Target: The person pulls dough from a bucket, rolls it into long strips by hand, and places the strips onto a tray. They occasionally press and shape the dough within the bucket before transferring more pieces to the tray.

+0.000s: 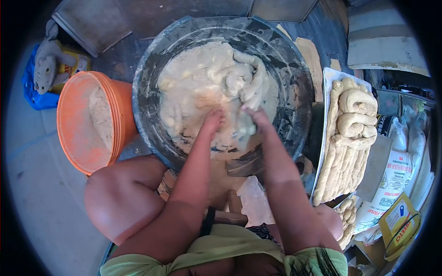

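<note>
A large mass of pale, sticky dough (193, 73) lies in a wide dark basin (294, 87) in front of me. My left hand (214, 122) is down at the near middle of the dough, touching it. Its fingers are blurred and partly sunk out of sight. To its right, my right hand (257, 117) is closed on the near right edge of the dough, beside a thick folded roll of it. Loose flour and smears of dough coat the basin wall.
An orange bucket (120, 124) with flour stands left of the basin. On the right, a tray (328, 83) carries long dough strips (343, 152). Flour sacks (391, 184) and a yellow container (403, 225) are beyond it. My knees flank the basin's near side.
</note>
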The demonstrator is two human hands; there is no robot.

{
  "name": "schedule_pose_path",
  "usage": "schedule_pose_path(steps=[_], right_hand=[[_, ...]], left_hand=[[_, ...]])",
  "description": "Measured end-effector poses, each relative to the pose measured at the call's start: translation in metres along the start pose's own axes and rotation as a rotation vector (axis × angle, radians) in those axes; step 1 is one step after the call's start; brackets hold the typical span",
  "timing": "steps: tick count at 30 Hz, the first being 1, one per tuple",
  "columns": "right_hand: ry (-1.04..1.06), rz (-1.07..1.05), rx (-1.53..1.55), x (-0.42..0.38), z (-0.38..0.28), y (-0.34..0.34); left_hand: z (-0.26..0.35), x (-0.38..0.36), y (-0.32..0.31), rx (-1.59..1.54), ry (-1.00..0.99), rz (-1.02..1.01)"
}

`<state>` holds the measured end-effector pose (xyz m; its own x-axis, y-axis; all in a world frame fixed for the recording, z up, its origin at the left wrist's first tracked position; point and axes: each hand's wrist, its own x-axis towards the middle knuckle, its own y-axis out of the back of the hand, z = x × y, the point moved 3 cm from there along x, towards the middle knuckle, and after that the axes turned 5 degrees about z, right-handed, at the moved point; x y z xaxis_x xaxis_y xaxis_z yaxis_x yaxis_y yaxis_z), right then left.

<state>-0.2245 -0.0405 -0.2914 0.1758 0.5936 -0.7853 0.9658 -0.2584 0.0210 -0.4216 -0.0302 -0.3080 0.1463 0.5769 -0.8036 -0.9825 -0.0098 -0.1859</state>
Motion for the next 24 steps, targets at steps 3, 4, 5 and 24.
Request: schedule_pose_path(steps=[3, 4, 5, 24], right_hand=[[0.248, -0.045, -0.037, -0.021, 0.034, -0.033], [0.245, -0.045, -0.034, -0.032, 0.033, -0.036], [0.301, -0.088, -0.090, -0.044, 0.031, -0.038], [0.627, 0.604, -1.195, -0.014, 0.069, 0.014]], left_hand=[[0.012, -0.020, -0.022, 0.117, -0.097, -0.019], [0.016, -0.026, -0.023, 0.119, -0.094, -0.019], [0.019, -0.034, -0.026, 0.133, -0.115, -0.127], [0.035, -0.032, 0.048, 1.102, -0.608, 0.444]])
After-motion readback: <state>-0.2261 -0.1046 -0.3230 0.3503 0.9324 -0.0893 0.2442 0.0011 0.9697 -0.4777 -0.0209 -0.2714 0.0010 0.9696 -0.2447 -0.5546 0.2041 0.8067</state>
